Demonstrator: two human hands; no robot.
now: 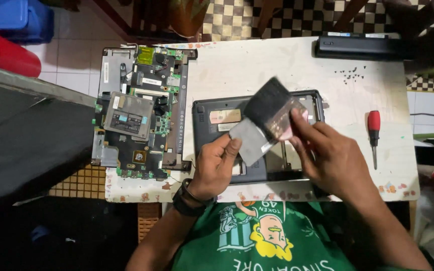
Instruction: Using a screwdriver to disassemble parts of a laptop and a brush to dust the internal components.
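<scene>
Left hand pinches grey flat part, right hand grips wide brush over dark laptop base; red-handled screwdriver sits well apart.

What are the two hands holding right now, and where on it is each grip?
Both hold a flat grey-and-black rectangular drive above the open laptop base. The left hand pinches its lower grey corner; the right hand grips its right edge.

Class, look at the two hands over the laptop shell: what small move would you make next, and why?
Probably lower the drive toward the open bay of the shell. Both the left hand and right hand hold it up in the air, tilted, right above the shell, so it rests on nothing, and the bay below looks bare.
</scene>
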